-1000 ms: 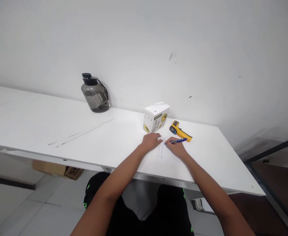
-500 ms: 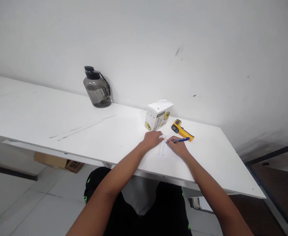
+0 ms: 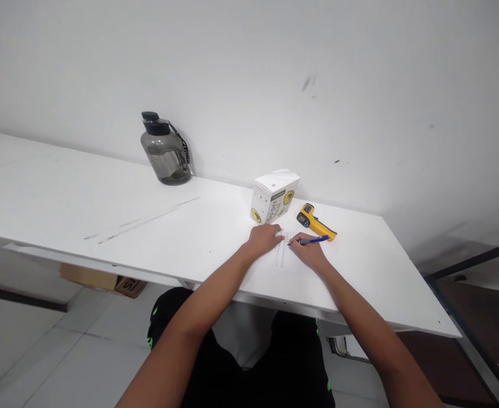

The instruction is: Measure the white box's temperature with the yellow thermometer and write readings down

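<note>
A white sheet of paper (image 3: 279, 262) with rows of small writing lies on the white table. My left hand (image 3: 265, 238) rests at the paper's left side, thumb and fingers apart, holding nothing. In my right hand (image 3: 310, 250) a blue pen (image 3: 315, 240) is gripped, its tip touching or just above the written lines. Right behind my hands stands a white box (image 3: 274, 197) printed with avocados. Beside it, a yellow and black infrared thermometer gun (image 3: 316, 221) lies just beyond the pen's upper end.
A dark grey translucent water jug (image 3: 166, 153) with a black lid stands against the wall, far to the left. Under the table (image 3: 126, 204) a cardboard box (image 3: 100, 279) sits on the floor. A dark metal frame (image 3: 466, 266) is past the table's right end.
The whole view has shifted slightly. Both hands stay at the paper, the pen still in my right hand; no object has visibly been moved.
</note>
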`<state>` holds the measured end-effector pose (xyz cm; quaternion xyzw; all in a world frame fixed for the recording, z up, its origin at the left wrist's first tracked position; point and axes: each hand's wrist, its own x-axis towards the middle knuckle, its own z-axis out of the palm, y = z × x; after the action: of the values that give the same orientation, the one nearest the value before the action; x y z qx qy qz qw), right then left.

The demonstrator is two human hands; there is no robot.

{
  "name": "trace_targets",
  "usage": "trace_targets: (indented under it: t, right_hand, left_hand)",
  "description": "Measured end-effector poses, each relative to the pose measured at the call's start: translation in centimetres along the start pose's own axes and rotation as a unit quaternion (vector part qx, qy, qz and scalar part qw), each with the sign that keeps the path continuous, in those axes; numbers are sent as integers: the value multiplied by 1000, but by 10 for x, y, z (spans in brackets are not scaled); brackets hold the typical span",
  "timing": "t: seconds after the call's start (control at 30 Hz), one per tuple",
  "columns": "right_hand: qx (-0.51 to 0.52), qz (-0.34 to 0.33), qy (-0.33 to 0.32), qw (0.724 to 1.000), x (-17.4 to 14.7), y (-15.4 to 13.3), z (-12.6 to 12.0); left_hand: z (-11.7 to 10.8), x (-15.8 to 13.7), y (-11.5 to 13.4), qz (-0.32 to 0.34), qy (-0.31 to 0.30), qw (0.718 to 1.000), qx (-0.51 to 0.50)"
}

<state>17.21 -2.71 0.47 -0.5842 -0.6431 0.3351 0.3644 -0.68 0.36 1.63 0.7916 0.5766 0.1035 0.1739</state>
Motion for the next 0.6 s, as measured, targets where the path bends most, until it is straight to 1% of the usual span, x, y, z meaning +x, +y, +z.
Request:
trace_targets:
  t: [0.2, 0.6]
  right_hand:
    - [13, 8, -16, 1000, 0, 1, -1]
    - [-4, 4, 2, 1000, 3, 6, 0]
  left_hand:
    - [-1, -1, 1, -1, -1, 1000, 3]
    - [-1, 0, 1, 0, -1, 1000, -1]
